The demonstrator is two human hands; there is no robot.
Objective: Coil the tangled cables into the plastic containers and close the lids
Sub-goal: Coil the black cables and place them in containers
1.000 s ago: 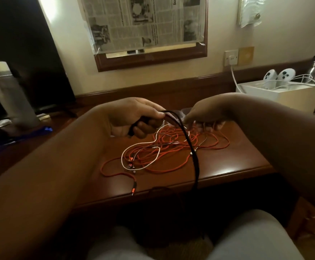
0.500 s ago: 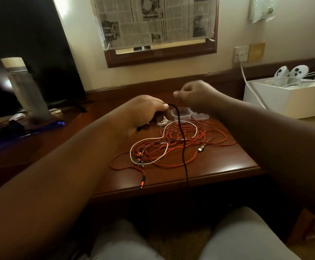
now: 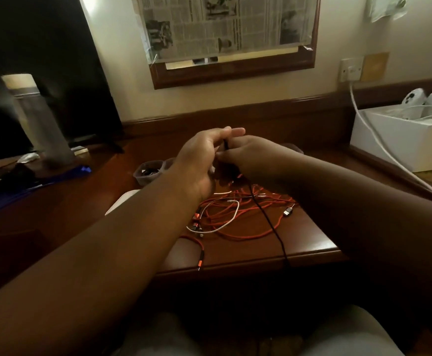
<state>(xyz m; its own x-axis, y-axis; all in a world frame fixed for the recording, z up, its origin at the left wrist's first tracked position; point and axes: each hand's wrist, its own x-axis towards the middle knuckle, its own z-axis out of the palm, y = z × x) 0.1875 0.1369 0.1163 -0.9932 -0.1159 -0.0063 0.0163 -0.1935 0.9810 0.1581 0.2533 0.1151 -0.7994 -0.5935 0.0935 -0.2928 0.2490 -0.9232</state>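
A tangle of orange cable [image 3: 245,217] with a white cable [image 3: 225,222] looped in it lies on the wooden desk [image 3: 310,237]. A thin black cable [image 3: 274,227] runs from between my hands down over the desk's front edge. My left hand [image 3: 199,160] holds a bundle of the black cable, its fingers partly extended. My right hand [image 3: 245,155] pinches the black cable just beside it. A small clear plastic container [image 3: 148,172] with dark contents sits left of my hands. Another container is mostly hidden behind my right hand.
A grey bottle [image 3: 37,119] stands at the left by a dark screen [image 3: 29,60]. A white box [image 3: 405,140] with white controllers sits at the right, and a white wall cord [image 3: 379,150] crosses in front of it. A blue item [image 3: 29,186] lies at far left.
My right hand came back from its raised position and met the left hand on the black cable. The black loop hanging over the desk is shorter. The camera view shifted right.
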